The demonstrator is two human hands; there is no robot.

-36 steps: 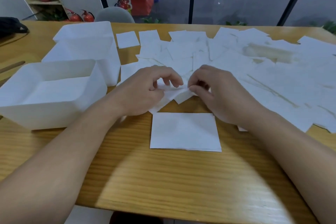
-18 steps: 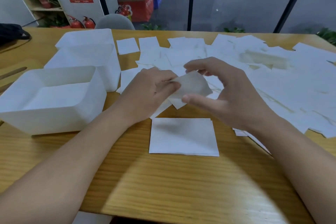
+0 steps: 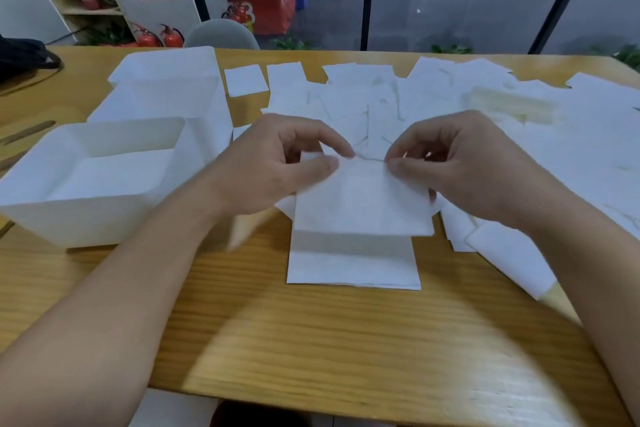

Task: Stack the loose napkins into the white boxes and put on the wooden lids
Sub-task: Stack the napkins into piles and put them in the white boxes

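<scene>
1. Head view: we pinch a square white paper napkin (image 3: 362,201) by its top corners, our left hand (image 3: 277,166) at 10 o'clock of it, our right hand (image 3: 460,166) at 2 o'clock, thumb and fingers closed on the sheet.
2. It hangs just above a flat white napkin (image 3: 353,263) on the light wooden table (image 3: 311,340).
3. Loose white napkins (image 3: 519,135) spread at 1 o'clock.
4. An open white box (image 3: 86,184) sits at 9 o'clock, a second white box (image 3: 166,90) behind it.

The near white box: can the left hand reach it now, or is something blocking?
Probably yes. The near white box stands open just beside the left hand, nothing between them. But that hand pinches the held napkin together with the right hand.
</scene>
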